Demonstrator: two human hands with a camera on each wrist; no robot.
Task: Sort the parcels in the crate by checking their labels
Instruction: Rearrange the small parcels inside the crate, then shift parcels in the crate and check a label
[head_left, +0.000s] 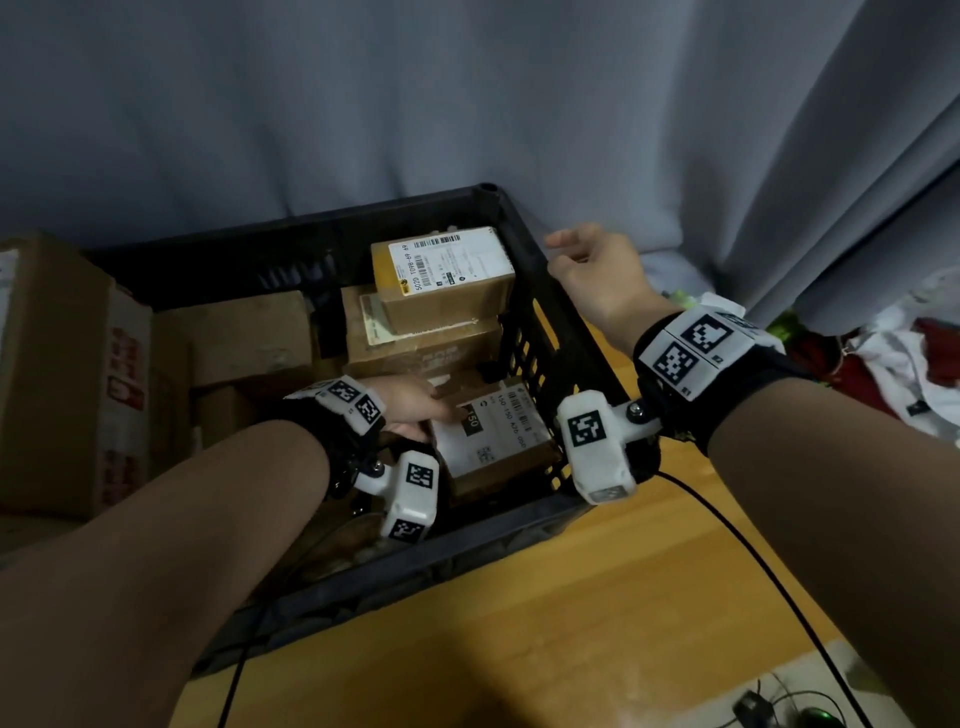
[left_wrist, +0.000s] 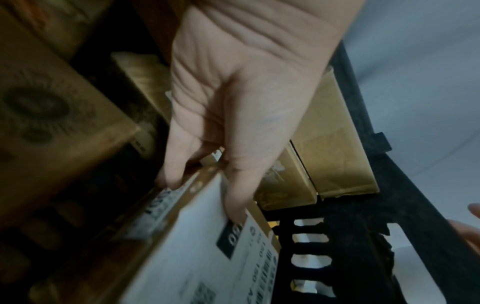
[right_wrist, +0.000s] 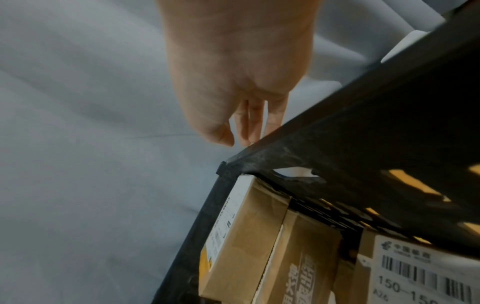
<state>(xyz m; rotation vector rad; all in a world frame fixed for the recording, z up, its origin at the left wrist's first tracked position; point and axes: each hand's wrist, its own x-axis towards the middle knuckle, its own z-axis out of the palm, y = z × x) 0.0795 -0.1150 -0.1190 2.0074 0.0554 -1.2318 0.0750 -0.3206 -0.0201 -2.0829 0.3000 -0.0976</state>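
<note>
The labelled parcel (head_left: 493, 436) lies in the near right corner of the black crate (head_left: 535, 291), tilted, its white shipping label (left_wrist: 197, 242) facing up with "150" printed on it. The left hand (head_left: 410, 408) has it by its left edge: in the left wrist view the thumb (left_wrist: 239, 185) presses on the label face while the fingers (left_wrist: 174, 164) curl over the side, so the hand is clamped on the carton. It looks like a small corrugated box, stiff and probably light; the label paper may be slick, so a hold across the cardboard edges seems safer than pressure on the label alone. Lifting it clear of the crate wall should call for tipping it away from the slotted side.

Behind it a stack of two more cartons sits against the far right corner, the top box (head_left: 444, 275) showing its own barcode label. Plain brown boxes (head_left: 244, 332) fill the crate's left side. The right hand (head_left: 592, 270) hovers outside the right rim, fingers loosely apart, holding nothing. The crate stands on a wooden desk (head_left: 571, 623), with a grey curtain (head_left: 311, 104) behind.
</note>
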